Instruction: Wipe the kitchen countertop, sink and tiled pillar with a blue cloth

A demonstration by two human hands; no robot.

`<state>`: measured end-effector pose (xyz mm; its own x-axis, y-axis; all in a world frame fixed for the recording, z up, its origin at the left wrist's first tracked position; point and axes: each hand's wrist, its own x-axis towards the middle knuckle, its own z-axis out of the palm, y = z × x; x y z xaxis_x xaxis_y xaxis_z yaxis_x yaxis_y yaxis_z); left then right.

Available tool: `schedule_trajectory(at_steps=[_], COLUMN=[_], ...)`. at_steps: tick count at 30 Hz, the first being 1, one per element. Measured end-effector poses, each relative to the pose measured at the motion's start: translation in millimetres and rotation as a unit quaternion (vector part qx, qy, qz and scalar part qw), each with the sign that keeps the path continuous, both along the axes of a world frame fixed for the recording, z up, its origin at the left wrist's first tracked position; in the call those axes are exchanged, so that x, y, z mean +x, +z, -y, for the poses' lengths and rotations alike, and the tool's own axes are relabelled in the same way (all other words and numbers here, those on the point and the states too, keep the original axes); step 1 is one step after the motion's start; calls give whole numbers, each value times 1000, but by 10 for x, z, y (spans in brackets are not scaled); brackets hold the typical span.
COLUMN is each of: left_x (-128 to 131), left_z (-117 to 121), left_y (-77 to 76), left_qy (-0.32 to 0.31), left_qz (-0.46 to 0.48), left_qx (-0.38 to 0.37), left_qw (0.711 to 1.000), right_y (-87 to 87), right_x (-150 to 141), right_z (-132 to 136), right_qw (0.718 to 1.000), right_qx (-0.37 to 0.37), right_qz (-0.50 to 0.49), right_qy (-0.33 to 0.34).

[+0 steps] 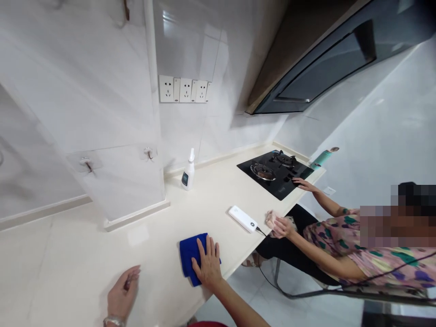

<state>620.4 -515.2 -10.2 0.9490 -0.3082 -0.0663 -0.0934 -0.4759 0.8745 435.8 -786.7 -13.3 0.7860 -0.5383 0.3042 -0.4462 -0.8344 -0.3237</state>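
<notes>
A folded blue cloth (pixel 188 254) lies on the cream countertop (pixel 153 245) near its front edge. My right hand (pixel 208 267) rests flat on the cloth's right part, fingers stretched out and slightly apart. To the left, my left hand (pixel 123 290) is at the counter surface with its fingers curled in loosely; no object shows in it. A silver-coloured band circles the left wrist. Beyond the cloth stands a white spray bottle (pixel 188 176) with a dark label, upright by the wall and apart from both hands.
A white power bank (pixel 242 219) with a black cable lies right of the cloth. A seated person holds a pale cloth (pixel 271 220) at the counter edge, the other hand on the black gas hob (pixel 269 175). A green cylinder (pixel 322 159) stands behind; a range hood (pixel 316 63) hangs above.
</notes>
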Motion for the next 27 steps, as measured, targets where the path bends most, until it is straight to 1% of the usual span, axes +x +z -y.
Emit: schedule_trajectory(at_steps=[2,5,9,15,17,18,19,20,21,23,24,25,27], left_x=[3,27,69,61,28,0,-35,-79,-129,-245,-306,-366,-475], left_z=[2,9,63,139,180,214,260,320,392,559,646,731,878], left_y=[11,-12,-35,102,137,151,166,186,217,318,387,465,626], left_qy=[-1,-14,-13,-15,-13,-17,-29,-50,-78,-148,-181,-211,-252], left_qz=[-11,-27,-17,0,-12,-20,-30,-44,-61,-98,-110,-114,-104], left_qx=[13,31,50,115,131,127,107,73,29,-48,-67,-70,-62], left_qw=[1000,999,999,993,991,992,993,995,995,983,975,968,960], right_y=[12,67,154,182,171,165,159,156,158,183,210,246,336], right_x=[10,22,35,37,30,25,19,14,9,8,10,15,25], right_z=[4,5,8,26,27,24,17,4,-17,-83,-128,-178,-284], right_qw=[1000,1000,999,999,1000,1000,999,998,996,991,988,986,984], right_qx=[-7,-5,0,3,-11,-23,-38,-55,-71,-93,-99,-100,-96], right_qz=[-8,-23,-34,-36,-23,-12,3,22,43,84,101,112,126], right_qy=[1,-3,-9,-12,-7,-1,8,19,31,51,60,68,79])
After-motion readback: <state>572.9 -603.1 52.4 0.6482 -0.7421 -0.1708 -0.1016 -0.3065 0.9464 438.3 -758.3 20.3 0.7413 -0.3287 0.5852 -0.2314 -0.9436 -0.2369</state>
